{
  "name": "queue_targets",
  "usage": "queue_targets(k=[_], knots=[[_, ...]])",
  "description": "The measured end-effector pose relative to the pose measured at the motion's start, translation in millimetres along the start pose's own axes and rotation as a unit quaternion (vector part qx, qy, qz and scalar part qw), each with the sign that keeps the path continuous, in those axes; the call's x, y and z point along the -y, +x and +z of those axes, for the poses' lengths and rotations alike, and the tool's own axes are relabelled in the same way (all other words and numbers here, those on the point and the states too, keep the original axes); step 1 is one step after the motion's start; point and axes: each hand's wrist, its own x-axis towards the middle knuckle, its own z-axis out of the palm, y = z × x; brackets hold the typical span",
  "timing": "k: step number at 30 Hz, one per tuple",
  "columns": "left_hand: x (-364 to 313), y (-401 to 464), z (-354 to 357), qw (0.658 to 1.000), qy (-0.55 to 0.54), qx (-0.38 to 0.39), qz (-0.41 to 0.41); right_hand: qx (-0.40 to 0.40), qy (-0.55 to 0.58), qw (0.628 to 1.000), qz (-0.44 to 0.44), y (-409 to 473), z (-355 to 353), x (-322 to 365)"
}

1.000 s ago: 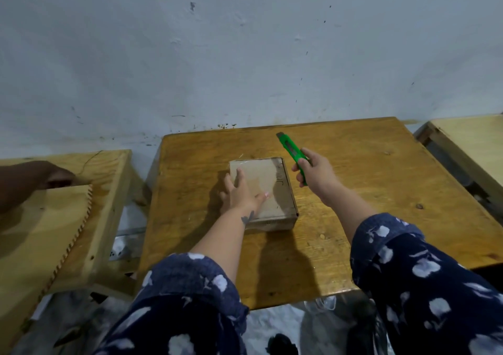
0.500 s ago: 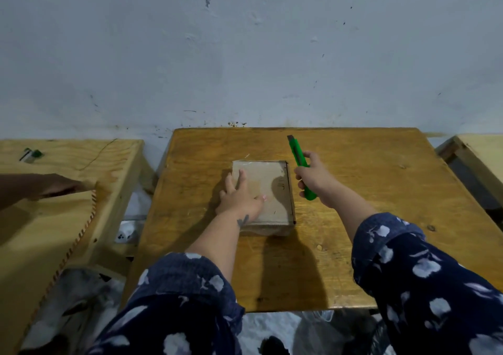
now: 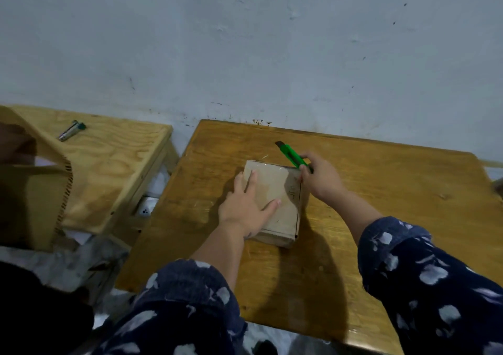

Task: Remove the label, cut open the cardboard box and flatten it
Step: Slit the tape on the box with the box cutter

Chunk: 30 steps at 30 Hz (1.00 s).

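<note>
A small flat cardboard box (image 3: 283, 191) lies on the brown wooden table (image 3: 381, 191), its top taped over. My left hand (image 3: 246, 205) presses flat on the box's left half, fingers spread. My right hand (image 3: 321, 177) grips a green utility knife (image 3: 292, 155) at the box's far right corner. The knife's far end points up and left, away from me; the end under my hand is hidden. My thumb touches the box's right edge.
A lighter wooden table (image 3: 109, 169) stands to the left with a small metal and green tool (image 3: 71, 130) on it. Another person's arm and a large cardboard sheet (image 3: 35, 191) fill the left edge. The wall runs right behind both tables.
My right hand has brought the knife in from beside the box to its far right corner. The view has swung left. My left hand stays pressed on the box.
</note>
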Motion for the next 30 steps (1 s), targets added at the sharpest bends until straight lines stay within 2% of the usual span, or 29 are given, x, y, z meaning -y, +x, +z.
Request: queue_targets(k=[7, 13, 30], knots=[[2, 1, 4, 1.000, 0.000, -0.018, 0.005, 0.012, -0.197, 0.973, -0.123, 10, -2, 11], [4, 2, 6, 0.999, 0.000, -0.032, 0.007, 0.000, -0.309, 0.934, -0.178, 12, 4, 21], [4, 0, 7, 0.999, 0.003, -0.046, -0.002, -0.031, -0.408, 0.892, -0.194, 13, 20, 40]])
